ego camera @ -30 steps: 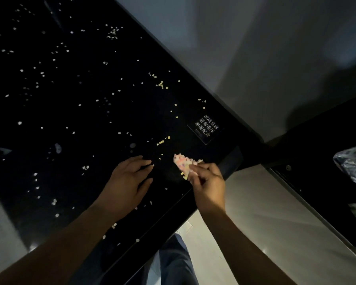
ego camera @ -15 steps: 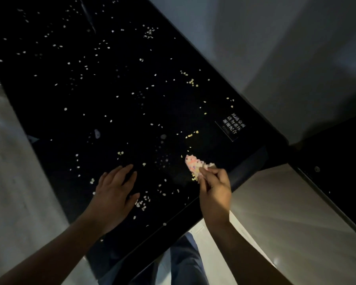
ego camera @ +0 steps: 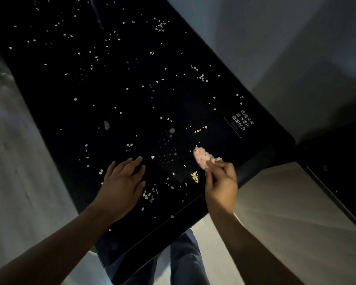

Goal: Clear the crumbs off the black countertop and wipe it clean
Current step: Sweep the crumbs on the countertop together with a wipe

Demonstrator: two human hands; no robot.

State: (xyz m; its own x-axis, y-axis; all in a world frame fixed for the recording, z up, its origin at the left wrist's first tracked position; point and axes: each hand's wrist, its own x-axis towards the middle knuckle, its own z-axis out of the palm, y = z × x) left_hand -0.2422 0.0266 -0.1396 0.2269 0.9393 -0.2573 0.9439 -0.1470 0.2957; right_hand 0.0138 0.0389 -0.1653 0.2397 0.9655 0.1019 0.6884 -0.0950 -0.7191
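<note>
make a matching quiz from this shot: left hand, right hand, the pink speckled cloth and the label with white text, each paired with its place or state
Things
1. left hand
2. right hand
3. pink speckled cloth
4. white-lettered label

Places or states
a. flat on the black countertop, near the wall
b. palm down, fingers straight, among the crumbs
c. pinched at one end by fingertips
d. fingers curled in a pinch

Pairs: 1-b, 2-d, 3-c, 4-a
</note>
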